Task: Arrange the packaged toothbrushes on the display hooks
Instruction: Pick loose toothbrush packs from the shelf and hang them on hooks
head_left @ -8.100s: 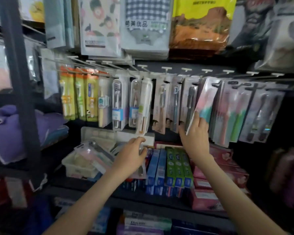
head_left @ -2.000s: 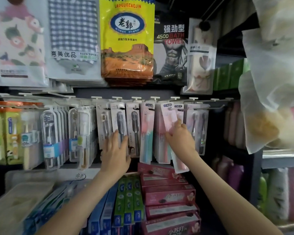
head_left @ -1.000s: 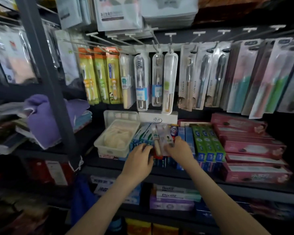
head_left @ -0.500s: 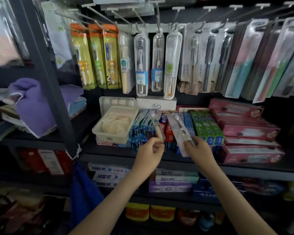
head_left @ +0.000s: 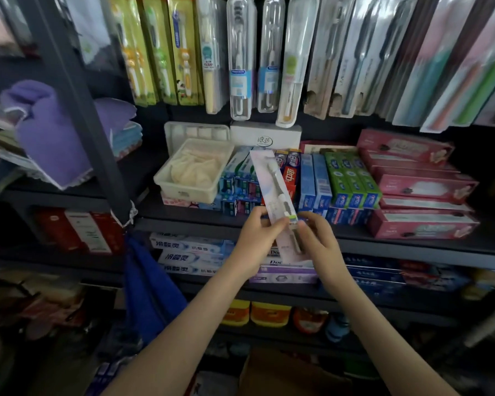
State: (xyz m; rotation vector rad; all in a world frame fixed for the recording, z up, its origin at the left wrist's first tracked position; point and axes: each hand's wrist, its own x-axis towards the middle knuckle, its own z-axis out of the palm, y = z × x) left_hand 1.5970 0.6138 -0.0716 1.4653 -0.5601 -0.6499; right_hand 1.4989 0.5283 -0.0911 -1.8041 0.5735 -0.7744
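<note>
Rows of packaged toothbrushes (head_left: 240, 58) already hang along the far top, but one pale toothbrush pack (head_left: 277, 201) is not yet hung, pinched at its lower part between the left hand (head_left: 259, 238) and right hand (head_left: 317, 238) in front of the toothpaste shelf (head_left: 183, 221).

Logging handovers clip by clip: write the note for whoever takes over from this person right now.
Left hand: pinching the left edge of a flat pale-pink packaged toothbrush.
Right hand: gripping the same pack's lower right edge.
The pack is held tilted in front of the shelf of toothpaste boxes, below the row of hanging toothbrush packs.
Done: many packs already hang in that row.
Left: lift this pack and thread its top hole onto a hook. The hooks are out of frame, so look up and find a free one.
</note>
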